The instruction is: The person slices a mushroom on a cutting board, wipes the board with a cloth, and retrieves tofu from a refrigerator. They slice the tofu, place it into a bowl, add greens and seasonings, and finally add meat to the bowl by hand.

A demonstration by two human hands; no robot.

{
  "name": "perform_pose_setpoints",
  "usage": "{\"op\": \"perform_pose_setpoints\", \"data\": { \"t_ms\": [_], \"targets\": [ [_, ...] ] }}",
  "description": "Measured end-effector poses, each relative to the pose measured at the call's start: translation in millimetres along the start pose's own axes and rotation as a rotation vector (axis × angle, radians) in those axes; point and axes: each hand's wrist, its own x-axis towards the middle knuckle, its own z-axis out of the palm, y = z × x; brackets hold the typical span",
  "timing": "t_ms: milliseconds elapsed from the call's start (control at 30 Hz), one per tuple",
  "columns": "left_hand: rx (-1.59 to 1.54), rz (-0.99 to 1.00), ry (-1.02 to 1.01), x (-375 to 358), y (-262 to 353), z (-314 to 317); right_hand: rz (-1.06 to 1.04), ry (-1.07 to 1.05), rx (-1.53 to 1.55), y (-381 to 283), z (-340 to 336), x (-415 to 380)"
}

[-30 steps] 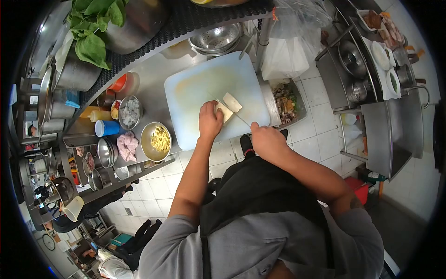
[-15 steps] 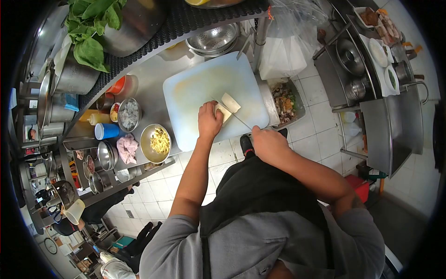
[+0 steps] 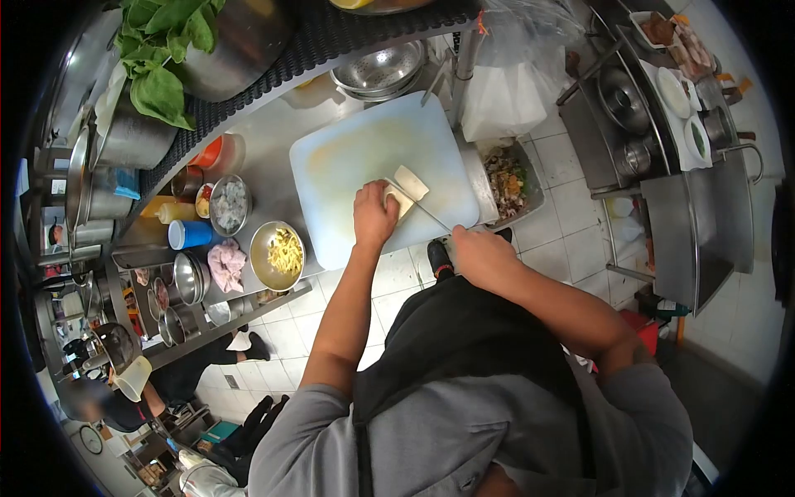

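Observation:
On the pale blue cutting board (image 3: 331,166), my left hand (image 3: 375,214) presses its curled fingers onto a cream-coloured block of food (image 3: 402,203). Its exact kind cannot be made out. Closed around the handle of a knife (image 3: 432,217), my right hand (image 3: 482,258) is at the board's near right edge. The blade runs up and left to the block, beside my left fingers. A separate cream piece (image 3: 411,183) leans just past the blade, on its far right side.
Left of the board stand a bowl of yellow strips (image 3: 284,253), a bowl of whitish translucent pieces (image 3: 228,205) and a pink cloth (image 3: 226,265). A scrap bin (image 3: 515,186) sits at right. Colanders (image 3: 379,70) lie behind. Another person (image 3: 190,377) is at lower left.
My hands, the knife and the block look almost unchanged. The other person at lower left has come further into view, with a leg stretched towards the right.

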Motion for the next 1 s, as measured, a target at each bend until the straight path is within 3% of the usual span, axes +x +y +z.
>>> {"op": "perform_pose_setpoints", "data": {
  "t_ms": [200, 300, 500, 600, 700, 1000],
  "targets": [
    [0.004, -0.011, -0.020, 1.1, -3.4, -0.4, 0.009, 0.019, 0.084, 21.3, 48.6, 38.5],
    [0.032, 0.084, -0.016, 1.6, -1.4, -4.1, -0.028, 0.004, 0.131, 36.5, 56.2, 47.4],
    [0.339, 0.120, -0.218, 7.5, 20.7, -14.5, -0.109, 0.045, 0.190, 51.5, 57.9, 51.2],
    [0.185, 0.097, -0.012, 7.2, 14.6, -14.4, -0.047, 0.083, 0.078, 35.4, 44.8, 39.7],
    [-0.043, -0.072, 0.080, -2.8, 0.3, -12.6, -0.020, 0.127, -0.018, 17.0, 28.5, 26.0],
    [-0.018, -0.044, 0.024, -4.3, 0.3, -6.1, -0.051, 0.123, -0.078, -7.9, 11.4, 8.8]
  ]
}}
